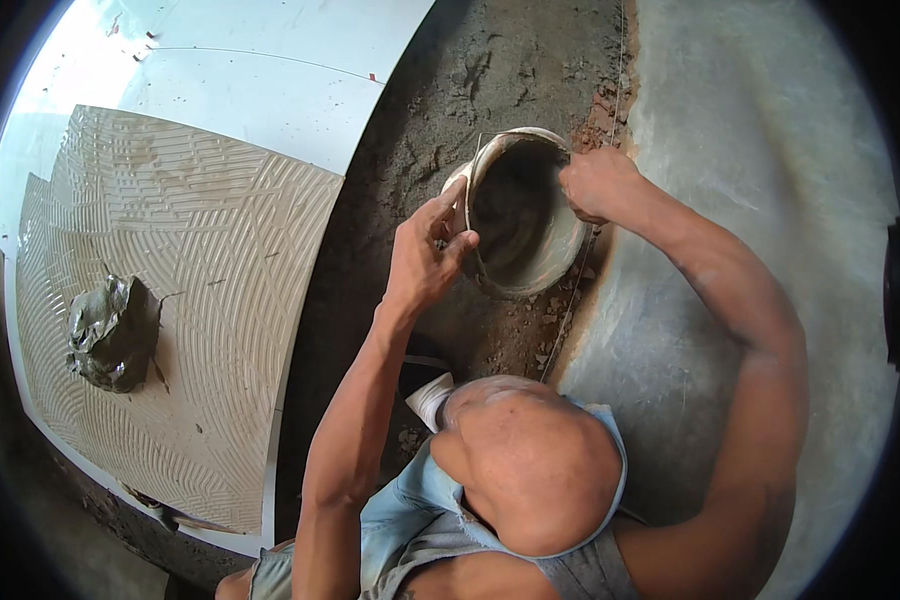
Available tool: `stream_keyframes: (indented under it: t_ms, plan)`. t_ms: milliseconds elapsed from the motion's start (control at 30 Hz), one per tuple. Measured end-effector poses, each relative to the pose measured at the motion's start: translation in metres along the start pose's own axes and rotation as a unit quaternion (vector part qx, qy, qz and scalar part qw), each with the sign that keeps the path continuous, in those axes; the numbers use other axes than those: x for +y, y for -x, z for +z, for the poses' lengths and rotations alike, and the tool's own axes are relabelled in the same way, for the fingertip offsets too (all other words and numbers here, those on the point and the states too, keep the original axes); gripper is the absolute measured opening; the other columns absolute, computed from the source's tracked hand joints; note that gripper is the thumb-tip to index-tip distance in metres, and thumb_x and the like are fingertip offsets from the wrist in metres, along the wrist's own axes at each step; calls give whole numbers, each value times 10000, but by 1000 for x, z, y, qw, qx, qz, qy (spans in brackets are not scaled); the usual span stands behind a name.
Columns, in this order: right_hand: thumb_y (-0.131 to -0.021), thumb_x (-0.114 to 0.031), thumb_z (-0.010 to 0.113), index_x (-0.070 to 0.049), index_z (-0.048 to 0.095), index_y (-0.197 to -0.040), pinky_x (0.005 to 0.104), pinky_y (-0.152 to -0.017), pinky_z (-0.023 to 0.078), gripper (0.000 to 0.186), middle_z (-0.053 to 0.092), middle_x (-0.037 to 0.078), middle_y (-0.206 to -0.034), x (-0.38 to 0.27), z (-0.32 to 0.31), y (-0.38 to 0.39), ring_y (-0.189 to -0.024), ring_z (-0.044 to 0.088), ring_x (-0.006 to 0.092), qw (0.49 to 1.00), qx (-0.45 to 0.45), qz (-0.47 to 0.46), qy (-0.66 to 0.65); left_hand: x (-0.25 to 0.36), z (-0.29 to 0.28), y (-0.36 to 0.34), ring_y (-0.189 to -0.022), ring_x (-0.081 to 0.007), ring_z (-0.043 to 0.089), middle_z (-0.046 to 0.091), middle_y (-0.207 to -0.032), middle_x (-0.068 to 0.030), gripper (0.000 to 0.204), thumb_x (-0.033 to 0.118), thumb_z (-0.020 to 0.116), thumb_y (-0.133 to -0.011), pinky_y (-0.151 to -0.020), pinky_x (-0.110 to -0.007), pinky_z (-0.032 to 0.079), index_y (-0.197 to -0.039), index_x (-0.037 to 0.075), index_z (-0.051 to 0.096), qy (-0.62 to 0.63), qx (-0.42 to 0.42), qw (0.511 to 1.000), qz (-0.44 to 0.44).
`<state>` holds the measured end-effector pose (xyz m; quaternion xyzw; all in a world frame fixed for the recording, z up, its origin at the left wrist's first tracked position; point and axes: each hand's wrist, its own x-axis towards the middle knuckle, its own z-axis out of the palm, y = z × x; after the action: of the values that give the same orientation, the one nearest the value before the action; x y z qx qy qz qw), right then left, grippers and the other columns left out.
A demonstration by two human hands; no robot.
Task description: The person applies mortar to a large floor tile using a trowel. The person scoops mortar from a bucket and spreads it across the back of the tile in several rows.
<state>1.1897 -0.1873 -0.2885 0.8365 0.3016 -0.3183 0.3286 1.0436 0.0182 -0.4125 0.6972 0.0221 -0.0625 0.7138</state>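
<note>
"Where's that round, mortar-smeared pale bucket (556,262)?"
"Toward one o'clock! I see the bare left hand (428,252) pinching its rim at nine."
"Bare right hand (600,185)?"
"Curled at the rim's three; fingertips hidden, I can't tell its grip. Shadowed interior's murky!"

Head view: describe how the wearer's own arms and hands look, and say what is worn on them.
The left hand and right hand are both bare, without gloves. The left arm and right arm show no sleeves, and no watch or bracelet is visible. There are no cables. The right arm has faint pale smudges.
</note>
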Motion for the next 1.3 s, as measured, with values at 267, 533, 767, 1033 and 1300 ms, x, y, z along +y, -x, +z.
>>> stream_keyframes:
  t_ms: [267,533,767,1033,1300]
  plan:
    - [-951,-405,608,-17,711,-1046,488,-824,556,412,729,208,-916,3,73,11,-908,701,400,962,-96,-81,-242,-3,5,14,-820,-94,520,619,-1061,-18,735,-26,769,-844,-818,-267,502,-1514,109,501,-12,-16,1000,13]
    - [-1027,-366,586,-57,629,-1096,306,-487,502,320,635,69,-744,-87,106,46,-557,603,153,728,-93,79,-674,-9,8,31,-850,-92,532,643,-1194,-55,725,-28,759,-860,-849,-266,506,-1520,37,466,18,-6,1000,16]
    - [-1041,-354,587,-66,570,-1002,228,-420,433,292,560,11,-706,-130,139,60,-512,508,52,552,14,100,-828,-10,19,38,-868,-102,564,647,-1106,-51,729,3,774,-864,-822,-276,514,-1521,24,459,-10,-11,999,49]
    - [-1021,-355,625,35,422,-1473,243,-443,451,630,592,43,-762,-113,136,73,-536,527,70,499,36,87,-861,-2,1,17,-945,-120,635,689,-1084,-66,755,148,769,-920,-785,-290,543,-1566,52,391,92,-21,995,-20]
    - [-1007,-357,640,-6,546,-1375,236,-469,435,517,582,15,-765,-66,111,101,-555,511,53,559,89,94,-819,-13,-14,-3,-868,-130,627,648,-1072,-87,748,237,707,-978,-726,-315,630,-1583,37,315,161,77,980,-93]
